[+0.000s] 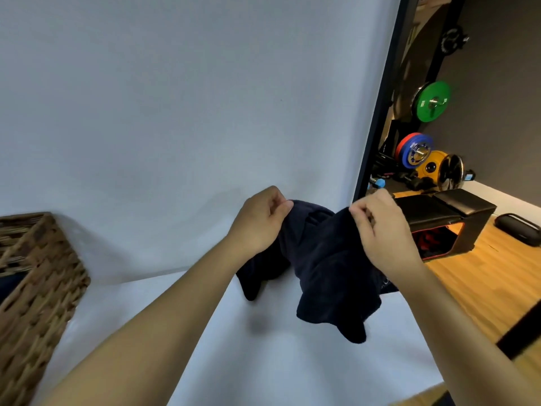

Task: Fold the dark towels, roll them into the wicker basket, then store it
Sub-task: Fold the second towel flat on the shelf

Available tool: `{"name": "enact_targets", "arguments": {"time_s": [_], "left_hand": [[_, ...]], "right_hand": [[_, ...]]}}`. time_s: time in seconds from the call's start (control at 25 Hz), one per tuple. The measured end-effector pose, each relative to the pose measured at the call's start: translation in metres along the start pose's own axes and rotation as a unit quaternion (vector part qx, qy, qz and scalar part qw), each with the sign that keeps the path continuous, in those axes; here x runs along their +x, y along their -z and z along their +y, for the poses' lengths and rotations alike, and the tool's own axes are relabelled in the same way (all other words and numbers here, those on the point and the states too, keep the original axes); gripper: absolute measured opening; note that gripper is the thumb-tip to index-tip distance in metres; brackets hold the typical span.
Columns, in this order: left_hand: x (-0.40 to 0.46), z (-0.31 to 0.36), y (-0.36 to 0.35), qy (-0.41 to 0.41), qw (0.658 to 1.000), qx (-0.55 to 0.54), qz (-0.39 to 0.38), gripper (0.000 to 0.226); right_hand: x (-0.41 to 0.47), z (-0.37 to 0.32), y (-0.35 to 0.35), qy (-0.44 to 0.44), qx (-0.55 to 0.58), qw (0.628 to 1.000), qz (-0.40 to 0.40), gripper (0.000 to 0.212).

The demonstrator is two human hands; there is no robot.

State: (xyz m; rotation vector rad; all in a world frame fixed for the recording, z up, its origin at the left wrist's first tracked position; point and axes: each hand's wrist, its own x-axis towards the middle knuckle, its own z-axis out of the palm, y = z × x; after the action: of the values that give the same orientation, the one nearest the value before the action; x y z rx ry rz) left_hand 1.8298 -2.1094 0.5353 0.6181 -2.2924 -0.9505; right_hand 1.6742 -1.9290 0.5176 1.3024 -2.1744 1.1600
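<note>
— Where is the dark towel (325, 259) relative to the hands?

— It hangs below both; the left hand (260, 221) pinches its upper edge at one end, the right hand (380, 230) pinches the same edge at the other, fingers curled tight on the cloth; the held edge runs roughly left to right between them, and the rest droops bunched toward the white table surface (234, 361), its lowest folds near or touching it; I cannot tell which.

— Which hand is nearer the wicker basket (38, 288)?

— The left; the basket stands well apart at the far left edge; something dark shows inside it.

— Room to spread it?

— I judge yes; bare white surface lies between towel and basket; the table's right edge runs close under the right hand, so spreading leftward looks safer.
</note>
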Motion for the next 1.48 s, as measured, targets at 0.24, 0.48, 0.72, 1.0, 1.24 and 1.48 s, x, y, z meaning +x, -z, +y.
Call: {"name": "enact_targets", "arguments": {"time_s": [0.24, 0.48, 0.72, 1.0, 1.24, 1.48], "left_hand": [[0.031, 0.04, 0.02, 0.008, 0.99, -0.095, 0.102, 0.025], [0.019, 0.054, 0.023, 0.018, 0.999, -0.025, -0.027, 0.022], [0.001, 0.082, -0.002, -0.083, 0.991, -0.026, -0.1, 0.019], [0.016, 0.103, 0.025, 0.028, 0.983, -0.168, 0.066, 0.029], [0.022, 0.106, 0.051, 0.036, 0.98, -0.154, 0.122, 0.03], [0.01, 0.11, 0.049, 0.038, 0.971, -0.211, 0.104, 0.038]], "right_hand": [[0.044, -0.024, 0.023, -0.039, 0.17, 0.974, 0.143, 0.017], [0.055, -0.044, 0.028, -0.011, 0.217, 0.961, 0.171, 0.015], [0.069, -0.078, 0.029, 0.008, 0.278, 0.944, 0.179, 0.011], [0.027, -0.047, 0.022, -0.062, 0.214, 0.975, 0.006, 0.062], [-0.005, -0.025, 0.011, -0.098, 0.063, 0.992, -0.037, 0.032], [0.023, -0.061, 0.03, -0.136, 0.295, 0.945, 0.04, 0.048]]}}
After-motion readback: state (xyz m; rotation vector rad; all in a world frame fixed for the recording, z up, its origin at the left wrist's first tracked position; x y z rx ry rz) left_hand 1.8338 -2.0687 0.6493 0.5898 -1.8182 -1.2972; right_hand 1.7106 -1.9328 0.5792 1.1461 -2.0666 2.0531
